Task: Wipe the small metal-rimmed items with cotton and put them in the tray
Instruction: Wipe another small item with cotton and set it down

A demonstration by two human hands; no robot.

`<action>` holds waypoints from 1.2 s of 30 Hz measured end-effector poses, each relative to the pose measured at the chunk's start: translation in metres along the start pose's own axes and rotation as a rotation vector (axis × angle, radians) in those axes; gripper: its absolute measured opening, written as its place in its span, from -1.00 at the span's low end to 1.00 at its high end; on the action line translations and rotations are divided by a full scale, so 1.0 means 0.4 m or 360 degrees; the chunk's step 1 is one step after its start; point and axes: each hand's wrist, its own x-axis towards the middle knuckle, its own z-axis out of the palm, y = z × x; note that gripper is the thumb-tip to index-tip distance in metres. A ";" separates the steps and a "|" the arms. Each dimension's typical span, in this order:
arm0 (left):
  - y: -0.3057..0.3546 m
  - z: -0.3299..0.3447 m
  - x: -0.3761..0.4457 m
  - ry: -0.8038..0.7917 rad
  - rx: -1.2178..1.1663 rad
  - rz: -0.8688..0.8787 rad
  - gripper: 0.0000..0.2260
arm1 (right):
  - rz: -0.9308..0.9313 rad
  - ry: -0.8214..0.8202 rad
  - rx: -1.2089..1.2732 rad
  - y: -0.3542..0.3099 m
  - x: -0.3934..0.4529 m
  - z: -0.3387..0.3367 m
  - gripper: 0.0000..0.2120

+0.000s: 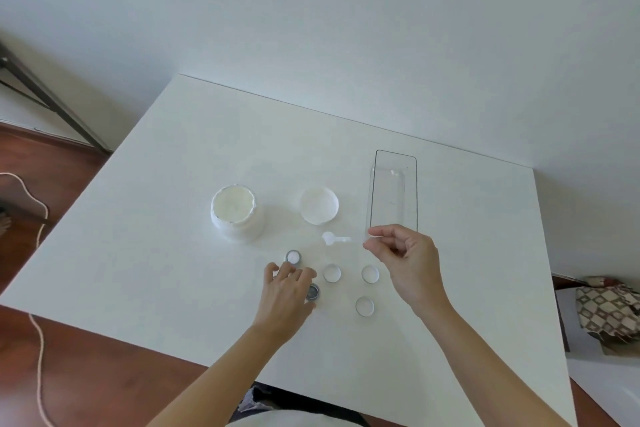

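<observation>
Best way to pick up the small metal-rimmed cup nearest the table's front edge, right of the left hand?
Pinch the small round metal-rimmed cup across its thin rim from straight above, thumb and finger on opposite sides. It sits flat and low on the white table, so there is no side wall to wrap, and it stands apart from its neighbours.

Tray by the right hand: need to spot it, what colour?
Clear, see-through tray, head view.

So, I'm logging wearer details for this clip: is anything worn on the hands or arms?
Nothing visible: the left hand and right hand are bare, without gloves, rings, watch or bracelets. Both forearms are uncovered as far as the frame shows, with no sleeves.
</observation>
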 end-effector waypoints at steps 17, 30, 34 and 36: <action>-0.187 -0.257 -0.114 0.0325 -0.1847 -0.0837 -0.71 | -0.0085 -0.0177 -0.0126 -0.153 0.096 0.284 -0.93; -0.336 -0.302 -0.121 0.0226 -0.2075 -0.0713 -0.66 | -0.0833 -0.0445 -0.1706 -0.203 0.173 0.493 -0.86; -0.366 -0.308 -0.117 0.0252 -0.2098 -0.0724 -0.61 | -0.0844 -0.0456 -0.2109 -0.221 0.170 0.526 -0.67; -0.382 -0.312 -0.114 0.0258 -0.2087 -0.0730 -0.64 | -0.0756 -0.0481 -0.2171 -0.219 0.174 0.540 -0.58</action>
